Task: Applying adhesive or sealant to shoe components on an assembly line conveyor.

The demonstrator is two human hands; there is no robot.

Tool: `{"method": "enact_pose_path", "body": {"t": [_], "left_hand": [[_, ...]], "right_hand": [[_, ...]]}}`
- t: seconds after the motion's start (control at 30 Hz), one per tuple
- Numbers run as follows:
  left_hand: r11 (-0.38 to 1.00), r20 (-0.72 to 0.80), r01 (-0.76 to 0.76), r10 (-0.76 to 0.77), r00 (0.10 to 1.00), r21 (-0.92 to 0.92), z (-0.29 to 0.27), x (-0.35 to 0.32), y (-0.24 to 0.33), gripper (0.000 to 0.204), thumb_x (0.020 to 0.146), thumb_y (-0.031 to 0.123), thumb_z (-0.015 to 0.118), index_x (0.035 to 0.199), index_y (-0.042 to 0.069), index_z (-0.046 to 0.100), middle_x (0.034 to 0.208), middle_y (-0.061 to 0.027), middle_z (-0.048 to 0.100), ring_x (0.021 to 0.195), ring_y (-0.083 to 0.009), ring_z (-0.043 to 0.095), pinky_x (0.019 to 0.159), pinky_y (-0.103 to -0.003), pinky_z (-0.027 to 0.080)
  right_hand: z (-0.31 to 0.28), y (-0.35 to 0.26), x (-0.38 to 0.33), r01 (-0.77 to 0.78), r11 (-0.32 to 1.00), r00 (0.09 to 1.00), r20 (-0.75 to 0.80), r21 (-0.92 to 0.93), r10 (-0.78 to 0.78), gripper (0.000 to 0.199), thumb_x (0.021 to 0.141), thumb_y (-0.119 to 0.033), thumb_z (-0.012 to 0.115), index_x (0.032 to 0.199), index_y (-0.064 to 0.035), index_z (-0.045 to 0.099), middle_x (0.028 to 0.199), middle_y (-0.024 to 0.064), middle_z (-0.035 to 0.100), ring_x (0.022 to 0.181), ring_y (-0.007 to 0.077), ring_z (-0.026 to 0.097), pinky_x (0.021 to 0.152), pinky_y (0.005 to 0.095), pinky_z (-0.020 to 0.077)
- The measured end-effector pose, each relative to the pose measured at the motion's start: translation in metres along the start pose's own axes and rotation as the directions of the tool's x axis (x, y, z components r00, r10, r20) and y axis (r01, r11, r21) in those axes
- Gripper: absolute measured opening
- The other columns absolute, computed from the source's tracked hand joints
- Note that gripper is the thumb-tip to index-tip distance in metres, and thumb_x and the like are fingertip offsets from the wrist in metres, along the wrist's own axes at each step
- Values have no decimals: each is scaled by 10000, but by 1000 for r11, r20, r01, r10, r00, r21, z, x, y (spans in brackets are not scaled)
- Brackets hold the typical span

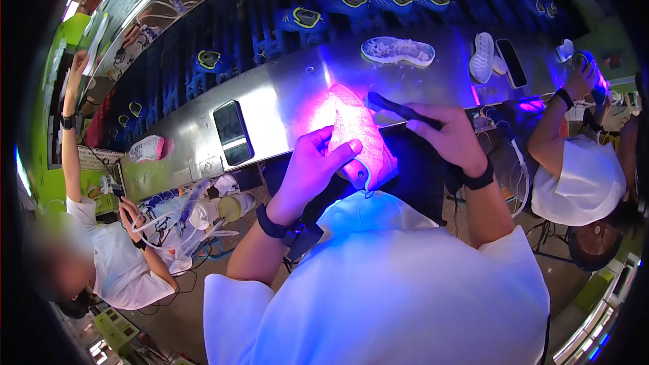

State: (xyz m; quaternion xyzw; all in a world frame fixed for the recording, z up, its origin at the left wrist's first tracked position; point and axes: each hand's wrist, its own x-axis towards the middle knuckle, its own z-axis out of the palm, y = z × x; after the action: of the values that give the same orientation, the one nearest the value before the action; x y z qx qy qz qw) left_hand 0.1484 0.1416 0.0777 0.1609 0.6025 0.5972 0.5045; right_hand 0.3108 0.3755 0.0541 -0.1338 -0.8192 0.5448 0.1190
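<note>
White sleeves fill my lower view, both forearms rising from them, each with a dark wristband. Item: left hand (307, 165), wrist bent inward, fingers curled and thumb closed around the shoe (358, 135), which I hold tilted above the near edge of the tabletop (284, 98), glowing pink. Item: right hand (449, 136), fingers folded round a dark torch (399, 109), its tip just beside the shoe's upper end. Item: phone (232, 132) flat on the tabletop, left of the shoe. Item: sole (397, 50) farther back. Item: co-workers on either side, one arm raised at left.
</note>
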Motion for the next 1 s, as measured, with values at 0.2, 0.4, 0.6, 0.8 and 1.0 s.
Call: {"method": "enact_pose_path", "body": {"t": [0.2,0.4,0.6,0.8,1.0], "left_hand": [[998,17,42,-42,999,-51,-1,4,2,388,989,233,705,1249,-45,630,993,-67,738,796,-113,716,736,-249,571],[996,-41,-34,31,999,-82,2,5,1,402,992,223,696,1279,-47,616,1038,-77,731,867,-135,722,775,-270,586],[994,-159,-81,92,983,76,-13,12,-4,493,932,221,772,1282,-88,612,1144,-125,727,1031,-176,692,952,-331,535],[977,-236,-144,178,955,154,-20,17,-12,496,924,232,786,1273,-78,620,1125,-113,727,1022,-168,690,935,-322,539],[990,-241,-41,6,971,-138,-19,20,-15,355,1001,281,697,1212,0,647,1013,-49,729,842,-121,718,747,-249,576]], "right_hand": [[-7,14,-15,37,998,998,56,46,-40,365,899,-81,770,1247,6,700,1108,140,763,1022,205,713,935,325,523],[-4,0,-3,-170,981,984,60,94,165,354,919,-69,757,1258,18,700,1128,91,738,1045,141,648,960,311,493],[-14,9,-9,-41,996,988,150,85,27,354,882,-94,796,1220,-15,729,1109,115,762,1017,186,690,931,324,516],[-16,1,-17,-37,997,990,132,-64,45,355,850,-94,815,1188,-14,744,1033,142,757,957,219,708,905,317,523],[-7,-8,-18,-75,988,994,74,-138,86,351,850,-77,809,1192,-28,747,906,124,728,815,203,685,791,319,529]]}}
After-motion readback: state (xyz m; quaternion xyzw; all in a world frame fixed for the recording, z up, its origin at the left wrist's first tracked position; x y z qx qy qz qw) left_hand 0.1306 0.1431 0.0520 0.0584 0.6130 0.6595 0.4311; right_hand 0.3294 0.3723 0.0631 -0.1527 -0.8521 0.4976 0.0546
